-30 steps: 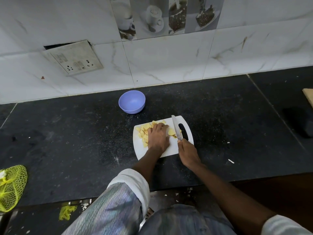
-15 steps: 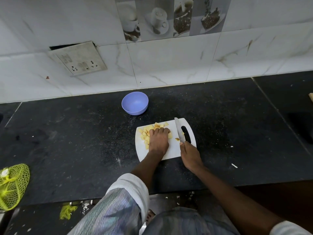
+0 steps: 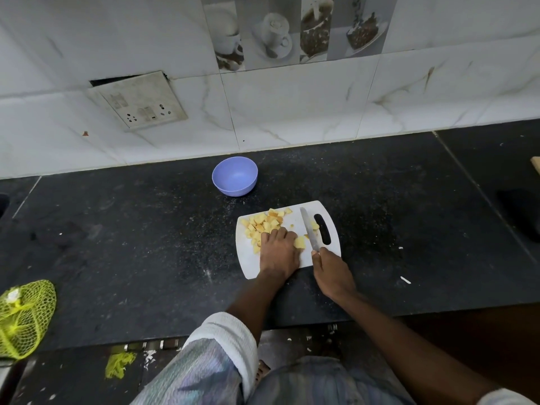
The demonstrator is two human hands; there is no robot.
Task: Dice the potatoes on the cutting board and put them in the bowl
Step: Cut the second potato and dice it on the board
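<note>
A white cutting board [image 3: 251, 264] lies on the black counter. Several yellow potato cubes [image 3: 264, 223] are piled on its far left part. My left hand [image 3: 279, 251] lies flat on the board, fingers curled over a potato piece [image 3: 300, 242]. My right hand [image 3: 331, 271] grips a knife [image 3: 309, 228], its blade pointing away, just right of that piece and left of the board's handle slot. One small piece [image 3: 314, 225] lies right of the blade. The lilac bowl [image 3: 234, 175] stands beyond the board, with nothing in it.
A tiled wall with a tilted socket plate [image 3: 137, 100] rises behind the counter. A yellow-green net bag [image 3: 24, 317] lies at the counter's left front edge. White scraps [image 3: 405, 279] lie right of the board. A wooden edge [image 3: 536, 163] shows at far right.
My left hand slid toward me, uncovering more of the cube pile. The knife stayed just right of the held piece. The camera view shifted slightly.
</note>
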